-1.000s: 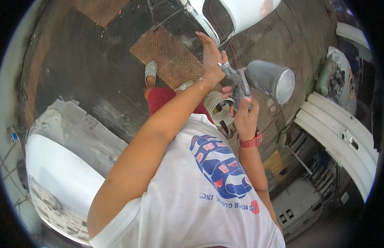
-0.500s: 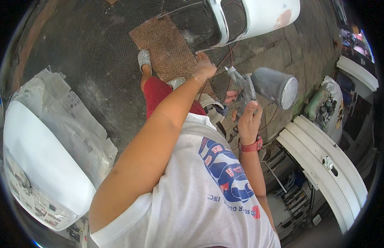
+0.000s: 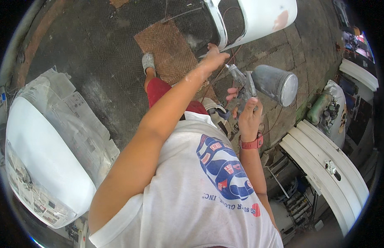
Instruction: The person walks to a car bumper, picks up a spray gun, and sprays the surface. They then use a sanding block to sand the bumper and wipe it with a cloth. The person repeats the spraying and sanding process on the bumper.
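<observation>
A grey, paint-dusted spray gun (image 3: pixel 240 84) is in my right hand (image 3: pixel 250 113), with the fingers wrapped round its grip. Its large cylindrical metal cup (image 3: pixel 275 84) sticks out to the right. My left hand (image 3: pixel 214 60) is stretched ahead, fingers apart and nothing seen in it. It is close to the lower left corner of a white vehicle body panel (image 3: pixel 258 25). I cannot tell whether the fingertips touch it. That panel bears a dull pinkish patch and has a dark opening at its left.
A white panel (image 3: pixel 47 153) masked with paper sheets (image 3: pixel 82 111) is at the left. White curved panels (image 3: pixel 324 165) stand at the right, near a green cylinder (image 3: pixel 318 105). A brown patterned mat (image 3: pixel 163 49) lies on the floor, and a thin hose (image 3: pixel 276 118) runs behind the gun.
My left hand has moved a little to the right and upward, nearer the spray gun's tip, and its fingers have shifted. The right hand keeps the spray gun almost in place.
</observation>
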`<state>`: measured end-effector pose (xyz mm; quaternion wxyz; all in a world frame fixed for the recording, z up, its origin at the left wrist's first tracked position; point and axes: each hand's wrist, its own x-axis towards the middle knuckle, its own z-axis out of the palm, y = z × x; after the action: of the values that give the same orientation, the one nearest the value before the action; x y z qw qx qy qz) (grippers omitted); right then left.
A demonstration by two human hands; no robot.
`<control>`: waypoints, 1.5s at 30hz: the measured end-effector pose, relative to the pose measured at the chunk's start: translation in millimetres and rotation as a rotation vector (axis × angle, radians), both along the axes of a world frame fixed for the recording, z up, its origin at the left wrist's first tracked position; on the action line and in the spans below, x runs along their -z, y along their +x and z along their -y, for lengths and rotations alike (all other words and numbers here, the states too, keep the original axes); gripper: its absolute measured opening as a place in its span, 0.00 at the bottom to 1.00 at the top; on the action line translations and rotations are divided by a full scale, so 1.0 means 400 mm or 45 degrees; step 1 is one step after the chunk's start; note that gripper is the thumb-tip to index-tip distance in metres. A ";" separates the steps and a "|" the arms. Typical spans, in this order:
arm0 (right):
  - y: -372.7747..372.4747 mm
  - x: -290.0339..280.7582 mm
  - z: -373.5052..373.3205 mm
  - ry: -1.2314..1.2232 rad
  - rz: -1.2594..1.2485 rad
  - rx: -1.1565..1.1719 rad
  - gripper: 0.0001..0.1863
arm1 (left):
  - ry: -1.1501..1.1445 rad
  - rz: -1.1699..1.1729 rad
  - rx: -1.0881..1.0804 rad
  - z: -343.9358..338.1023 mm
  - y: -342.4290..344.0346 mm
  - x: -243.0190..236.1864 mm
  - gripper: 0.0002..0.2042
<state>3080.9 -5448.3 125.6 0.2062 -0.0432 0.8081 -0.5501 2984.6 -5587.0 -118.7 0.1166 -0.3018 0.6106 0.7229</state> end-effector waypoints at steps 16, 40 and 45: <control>-0.019 0.015 0.006 -0.047 0.041 -0.032 0.41 | 0.588 -0.657 -0.453 0.314 0.057 -0.389 0.39; -0.003 0.043 -0.041 -0.062 0.134 0.062 0.40 | -0.503 -0.686 -0.113 -0.087 0.075 -0.028 0.46; 0.023 0.052 -0.052 -0.039 0.174 0.070 0.40 | -0.236 -0.267 0.220 -0.111 0.116 0.171 0.47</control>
<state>3090.2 -5427.5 104.8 0.2450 0.0136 0.7845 -0.5695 3030.9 -5542.4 -187.2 0.0856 -0.1806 0.7071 0.6783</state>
